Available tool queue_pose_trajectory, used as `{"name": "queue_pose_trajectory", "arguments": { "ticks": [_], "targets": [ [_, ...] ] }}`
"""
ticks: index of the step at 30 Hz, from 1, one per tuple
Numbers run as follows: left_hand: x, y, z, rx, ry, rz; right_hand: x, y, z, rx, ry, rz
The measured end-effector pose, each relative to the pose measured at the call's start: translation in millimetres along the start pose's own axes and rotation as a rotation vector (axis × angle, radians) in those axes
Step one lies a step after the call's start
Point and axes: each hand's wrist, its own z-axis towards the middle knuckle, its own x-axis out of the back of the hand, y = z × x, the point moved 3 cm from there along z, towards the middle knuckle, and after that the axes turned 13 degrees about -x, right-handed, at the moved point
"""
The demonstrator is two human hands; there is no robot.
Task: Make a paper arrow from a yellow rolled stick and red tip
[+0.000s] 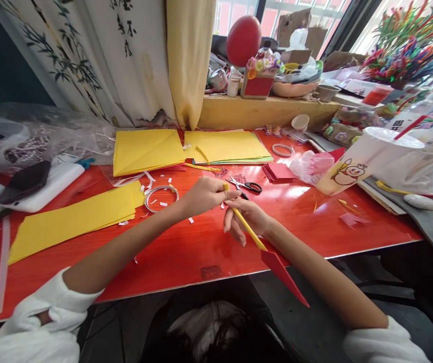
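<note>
My left hand [208, 194] is closed in a pinch at the upper end of a narrow yellow paper strip [251, 233]; a bit of yellow shows at its fingertips. Close beside it, my right hand [252, 218] grips the same strip between thumb and fingers, its other fingers loosely curled. The strip slants down to the right, and a red paper piece [284, 276] is joined to its lower end, past the table's front edge. Whether the strip is folded or rolled I cannot tell. Behind my hands lie black-handled scissors [252, 187], partly covered by my fingers.
Yellow paper stacks [146, 151] lie at the back, and long yellow sheets [76, 217] at left. A tape roll [161, 198] sits among white scraps. Red paper squares [279, 172] and a lidded drink cup [366, 161] with a straw stand right.
</note>
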Motion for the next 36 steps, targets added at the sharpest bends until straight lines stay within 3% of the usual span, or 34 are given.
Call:
{"name": "queue_pose_trajectory", "arguments": {
  "ticks": [2,6,8,9,11,14,17,21,26,31,36],
  "targets": [
    [7.7,-9,2,0.167,0.125,-0.252,0,-3,2,0.056,0.164,-0.060],
    [19.4,-17,-1,0.279,0.651,-0.540,5,-15,-2,0.458,0.654,-0.196],
    [11.4,-17,-5,0.293,0.778,-0.639,7,-17,-3,0.562,0.725,-0.243],
    [4.1,-15,-7,0.300,0.787,-0.680,7,-18,-4,0.586,0.726,-0.243],
    [-12.3,-11,-11,0.286,0.719,-0.693,10,-18,-6,0.637,0.744,-0.194],
    [-29.4,-4,-15,0.226,0.541,-0.532,16,-20,-11,0.685,0.826,-0.101],
    [-31.9,-1,-15,0.181,0.426,-0.364,21,-20,-15,0.669,0.888,-0.051],
    [-29.9,-6,-9,0.227,0.294,-0.491,23,-20,-18,0.672,0.933,-0.082],
    [-25.6,-12,-6,0.273,0.209,-0.498,21,-21,-19,0.610,0.883,-0.125],
    [-21.7,-13,-8,0.228,0.232,-0.446,17,-23,-19,0.543,0.805,-0.144],
    [-22.5,-11,-6,0.222,0.181,-0.389,19,-21,-21,0.582,0.870,-0.115]
  ]
}}
